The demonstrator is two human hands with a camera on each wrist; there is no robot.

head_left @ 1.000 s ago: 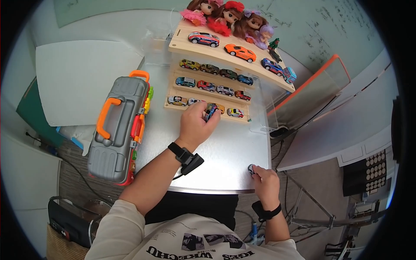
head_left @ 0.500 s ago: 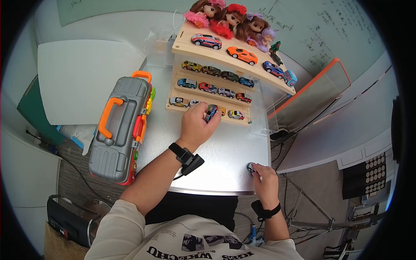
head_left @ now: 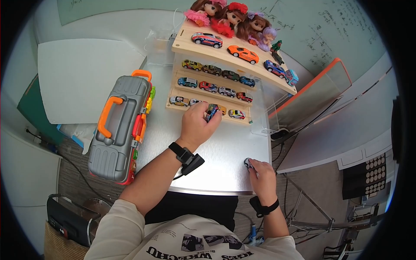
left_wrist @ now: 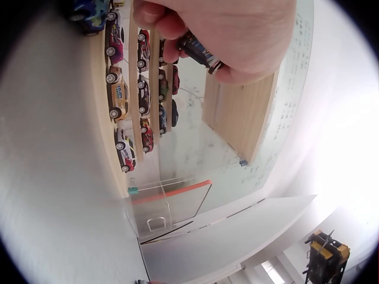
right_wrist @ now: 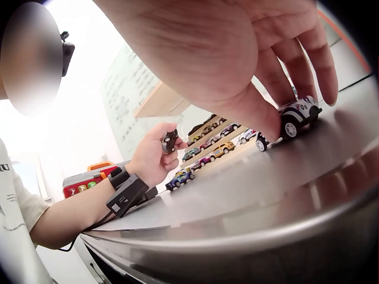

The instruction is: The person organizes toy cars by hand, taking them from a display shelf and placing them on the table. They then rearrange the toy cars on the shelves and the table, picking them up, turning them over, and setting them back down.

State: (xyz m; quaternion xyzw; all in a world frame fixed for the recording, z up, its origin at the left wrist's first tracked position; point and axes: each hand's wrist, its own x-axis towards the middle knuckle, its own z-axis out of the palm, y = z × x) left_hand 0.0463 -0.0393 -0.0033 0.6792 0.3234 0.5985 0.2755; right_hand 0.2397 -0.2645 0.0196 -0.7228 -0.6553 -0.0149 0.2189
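My left hand (head_left: 197, 124) pinches a small dark toy car (left_wrist: 199, 52) between thumb and fingers, above the table in front of the lowest shelf row. A blue and yellow toy car (right_wrist: 180, 177) stands on the table below that hand in the right wrist view. Near the table's right edge, my right hand (head_left: 263, 181) holds a white and black toy car (right_wrist: 302, 112) between thumb and fingers, its wheels at the metal surface. Toy cars line the wooden shelf rows, among them a yellow-orange one (left_wrist: 118, 94) and a white, red and yellow one (head_left: 237, 114).
A grey toolbox-like case (head_left: 119, 130) with orange handles stands on the table's left side. Dolls (head_left: 232, 19) and larger cars, one orange (head_left: 243, 54), stand on the top board (head_left: 182, 43). Clear plastic panels flank the shelf. The metal table's (head_left: 216, 173) front edge is near my body.
My right hand has moved slightly forward and left with the white and black car. The left hand has stayed almost still, keeping its grip on the dark car.
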